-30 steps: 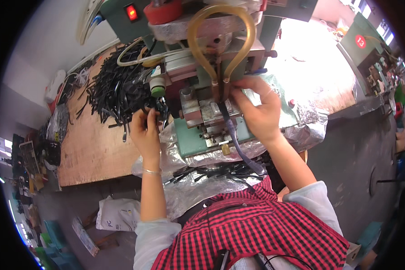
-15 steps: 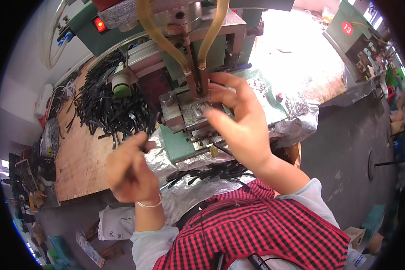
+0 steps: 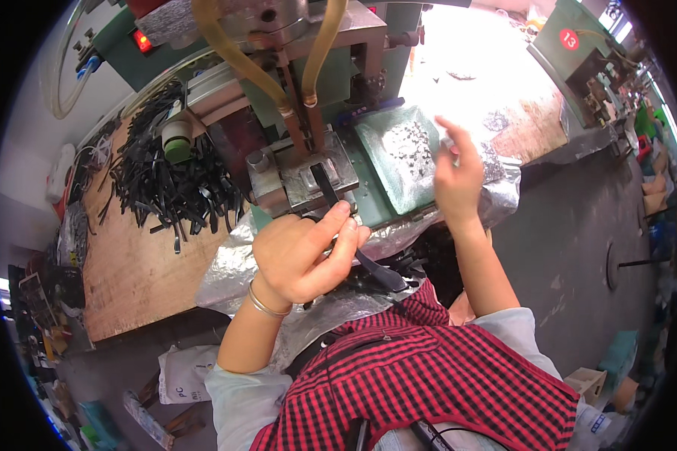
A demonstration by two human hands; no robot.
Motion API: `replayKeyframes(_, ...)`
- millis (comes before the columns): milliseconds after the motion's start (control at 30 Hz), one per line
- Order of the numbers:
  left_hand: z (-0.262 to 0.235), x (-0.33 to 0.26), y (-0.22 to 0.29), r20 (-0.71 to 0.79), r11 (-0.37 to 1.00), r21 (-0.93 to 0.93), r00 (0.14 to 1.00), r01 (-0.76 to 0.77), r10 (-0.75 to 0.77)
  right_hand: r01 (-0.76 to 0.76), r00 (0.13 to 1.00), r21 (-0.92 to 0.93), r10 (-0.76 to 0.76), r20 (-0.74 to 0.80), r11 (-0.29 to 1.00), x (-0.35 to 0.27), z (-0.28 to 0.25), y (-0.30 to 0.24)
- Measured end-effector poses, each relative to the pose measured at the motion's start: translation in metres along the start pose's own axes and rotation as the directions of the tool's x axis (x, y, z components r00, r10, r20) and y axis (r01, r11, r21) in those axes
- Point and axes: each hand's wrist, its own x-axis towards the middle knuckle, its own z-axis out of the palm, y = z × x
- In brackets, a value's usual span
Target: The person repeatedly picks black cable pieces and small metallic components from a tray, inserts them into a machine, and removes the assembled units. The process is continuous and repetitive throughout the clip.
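1. The left hand [image 3: 301, 252] is pinched shut around a long black strip [image 3: 346, 225], thumb and forefinger clamped near its middle.
2. That black strip lies with its far end on the grey metal fixture [image 3: 301, 177] of the green machine [image 3: 331, 83], and its near end points down toward the red checked shirt [image 3: 429, 376].
3. The right hand [image 3: 457, 180] hangs open in the air, fingers spread and holding nothing, just above the crinkled foil sheet [image 3: 504, 173].
4. A clear bag of small grey pieces [image 3: 402, 154] lies just left of that hand, on the machine's base.
5. Off to the left, a heap of black strips [image 3: 165, 188] sprawls over the wooden bench [image 3: 128, 278], around a green-capped cylinder [image 3: 177, 141].
6. Two yellowish hoses [image 3: 233, 60] run down into the machine head.
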Motion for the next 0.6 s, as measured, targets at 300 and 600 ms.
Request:
replayKeyframes(300,0.002,0.001,0.001,-0.017,0.999,0.036,1.000,0.011,-0.011,0.000,0.958,-0.272,0.078,0.277,0.962,-0.013,-0.008,0.021)
replayKeyframes(600,-0.014,-0.017,0.034,-0.014,0.947,-0.090,0.950,0.309,-0.312,0.149,0.969,-0.397,-0.054,0.241,0.906,-0.022,0.008,0.018)
